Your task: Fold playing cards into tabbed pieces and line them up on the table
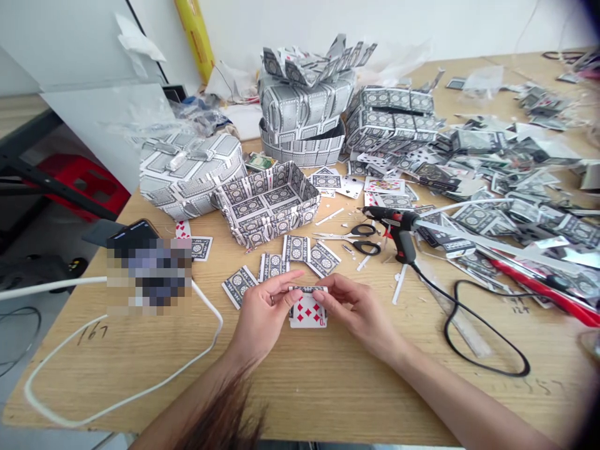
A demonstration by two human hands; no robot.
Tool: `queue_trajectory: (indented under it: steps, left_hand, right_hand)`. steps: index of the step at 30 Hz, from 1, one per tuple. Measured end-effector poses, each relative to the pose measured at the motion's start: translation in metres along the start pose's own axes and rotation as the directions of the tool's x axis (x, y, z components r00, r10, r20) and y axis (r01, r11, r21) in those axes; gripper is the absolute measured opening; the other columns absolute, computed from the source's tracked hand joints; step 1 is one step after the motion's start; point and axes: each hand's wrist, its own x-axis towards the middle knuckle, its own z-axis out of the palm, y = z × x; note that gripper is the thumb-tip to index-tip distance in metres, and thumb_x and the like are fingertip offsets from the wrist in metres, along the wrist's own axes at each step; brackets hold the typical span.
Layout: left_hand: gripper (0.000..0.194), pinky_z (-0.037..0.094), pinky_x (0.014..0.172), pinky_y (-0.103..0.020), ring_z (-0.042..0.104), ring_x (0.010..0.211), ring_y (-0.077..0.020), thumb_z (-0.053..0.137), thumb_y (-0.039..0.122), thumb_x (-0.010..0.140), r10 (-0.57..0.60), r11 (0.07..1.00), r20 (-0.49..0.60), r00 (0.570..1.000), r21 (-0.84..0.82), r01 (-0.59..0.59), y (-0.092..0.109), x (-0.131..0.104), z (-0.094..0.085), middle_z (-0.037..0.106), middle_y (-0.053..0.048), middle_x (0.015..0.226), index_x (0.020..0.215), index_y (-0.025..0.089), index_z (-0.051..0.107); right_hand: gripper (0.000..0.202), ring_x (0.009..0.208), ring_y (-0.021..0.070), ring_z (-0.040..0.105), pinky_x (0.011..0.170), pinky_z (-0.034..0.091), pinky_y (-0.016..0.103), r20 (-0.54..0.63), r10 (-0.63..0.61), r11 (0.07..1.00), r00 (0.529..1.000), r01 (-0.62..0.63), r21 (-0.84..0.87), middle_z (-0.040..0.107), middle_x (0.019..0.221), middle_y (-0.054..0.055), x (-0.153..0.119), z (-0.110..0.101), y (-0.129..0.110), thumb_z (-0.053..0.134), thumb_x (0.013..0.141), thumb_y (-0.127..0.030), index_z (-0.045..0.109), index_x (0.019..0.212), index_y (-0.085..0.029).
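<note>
Head view: I see both forearms coming up from the bottom edge and meeting near the middle of the wooden tabletop (328,387). My left hand (262,312) lies palm down, wrist slightly cocked, its thumb and forefinger pressed together on the top left edge of a playing card (308,309). My right hand (356,306) mirrors it from the other side, fingers curled and pinching the card's top right edge. The card rests face up on the tabletop between the two hands, red diamonds showing, and its upper edge is folded over so a strip of the grey patterned back shows. Just beyond the hands lie several folded cards (281,265) back side up, spread in a loose row. Farther back stands an open box woven from cards (267,203), with a domed lid of the same cards (187,169) touching its left side. To the right of the folded cards lie scissors (356,239), and just beside them stands a black glue gun (398,228) whose cord (473,337) loops across the tabletop. A large heap of loose cards (492,169) covers the right rear. A phone (140,250) lies to the left, with a white cable (117,387) curving around it near the tabletop's edge.
</note>
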Motion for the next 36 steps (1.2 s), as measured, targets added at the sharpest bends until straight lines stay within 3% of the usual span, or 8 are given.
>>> queue_trajectory:
  steps: [2, 6, 12, 16, 23, 30, 33, 36]
  left_hand:
    - [0.035, 0.056, 0.069, -0.024, 0.07, 0.078, -0.017, 0.068, 0.031, 0.079, 0.027, 0.998, -0.002, 1.0, 0.057, -0.027, 0.001, -0.002, 0.001, 0.075, -0.005, 0.094, 0.112, 0.02, 0.069]
    - [0.03, 0.055, 0.071, -0.022, 0.07, 0.081, -0.0161, 0.067, 0.029, 0.08, 0.058, 0.996, 0.02, 0.998, 0.066, -0.06, 0.003, -0.005, 0.002, 0.075, -0.005, 0.095, 0.109, 0.02, 0.07]
    - [0.031, 0.055, 0.07, -0.024, 0.069, 0.077, -0.0173, 0.075, 0.036, 0.071, -0.044, 0.999, 0.023, 0.999, -0.02, 0.045, 0.004, -0.003, 0.002, 0.075, -0.006, 0.086, 0.096, 0.016, 0.073]
    - [0.028, 0.053, 0.065, -0.023, 0.066, 0.068, -0.0155, 0.078, 0.04, 0.066, -0.06, 0.998, -0.003, 0.998, 0.026, 0.06, 0.001, -0.001, 0.0, 0.074, -0.005, 0.074, 0.078, 0.015, 0.075]
    - [0.02, 0.049, 0.061, -0.022, 0.061, 0.064, -0.014, 0.074, 0.036, 0.07, 0.012, 0.995, -0.017, 1.0, 0.103, -0.01, 0.003, -0.002, 0.001, 0.073, -0.004, 0.07, 0.071, 0.016, 0.075]
    - [0.024, 0.045, 0.063, -0.021, 0.056, 0.069, -0.0122, 0.067, 0.039, 0.08, 0.031, 0.996, 0.12, 0.992, 0.074, -0.04, 0.0, -0.004, 0.001, 0.068, -0.002, 0.071, 0.078, 0.018, 0.077]
    - [0.024, 0.045, 0.064, -0.022, 0.056, 0.07, -0.0124, 0.066, 0.04, 0.081, 0.027, 0.999, 0.138, 0.99, 0.039, -0.033, -0.006, -0.004, -0.001, 0.067, -0.001, 0.071, 0.081, 0.018, 0.077]
    - [0.026, 0.046, 0.064, -0.023, 0.056, 0.067, -0.0125, 0.07, 0.041, 0.077, 0.003, 1.0, 0.03, 1.0, 0.01, -0.004, -0.013, -0.003, -0.002, 0.068, -0.001, 0.07, 0.082, 0.016, 0.076]
  right_hand:
    - [0.027, 0.055, 0.0107, 0.05, 0.049, 0.037, 0.022, 0.008, -0.026, 0.998, 1.0, 0.027, -0.065, 0.06, 0.064, 0.0, 0.0, 0.0, -0.002, 0.058, 0.088, -0.044, 0.062, 0.085, -0.018]
    - [0.023, 0.059, 0.0112, 0.054, 0.05, 0.039, 0.021, 0.032, -0.091, 0.991, 0.995, 0.094, -0.1, 0.063, 0.071, 0.001, -0.001, -0.004, -0.005, 0.056, 0.091, -0.039, 0.062, 0.084, -0.018]
    - [0.018, 0.065, 0.012, 0.058, 0.055, 0.042, 0.021, 0.017, -0.178, 0.973, 0.984, 0.178, -0.148, 0.066, 0.076, 0.002, -0.001, -0.008, -0.005, 0.055, 0.092, -0.033, 0.063, 0.086, -0.019]
    - [0.016, 0.065, 0.0123, 0.058, 0.058, 0.043, 0.022, 0.029, -0.211, 0.961, 0.977, 0.213, -0.177, 0.066, 0.075, 0.002, -0.001, -0.009, -0.006, 0.057, 0.091, -0.032, 0.064, 0.085, -0.019]
    - [0.026, 0.062, 0.0118, 0.053, 0.056, 0.039, 0.023, 0.11, -0.134, 0.986, 0.985, 0.144, -0.084, 0.06, 0.07, 0.0, -0.002, -0.01, -0.01, 0.051, 0.094, -0.039, 0.06, 0.081, -0.018]
    - [0.025, 0.063, 0.0104, 0.049, 0.06, 0.037, 0.022, 0.117, -0.276, 0.936, 0.954, 0.294, -0.193, 0.055, 0.068, -0.001, 0.003, -0.013, -0.011, 0.048, 0.096, -0.03, 0.056, 0.076, -0.018]
    - [0.028, 0.06, 0.01, 0.047, 0.057, 0.035, 0.022, 0.08, -0.236, 0.956, 0.968, 0.246, -0.158, 0.054, 0.065, -0.001, 0.003, -0.012, -0.008, 0.05, 0.095, -0.035, 0.055, 0.073, -0.018]
    - [0.034, 0.054, 0.0094, 0.043, 0.052, 0.033, 0.023, 0.071, -0.134, 0.989, 0.988, 0.138, -0.051, 0.049, 0.061, -0.003, 0.004, -0.01, -0.007, 0.05, 0.093, -0.045, 0.054, 0.073, -0.018]
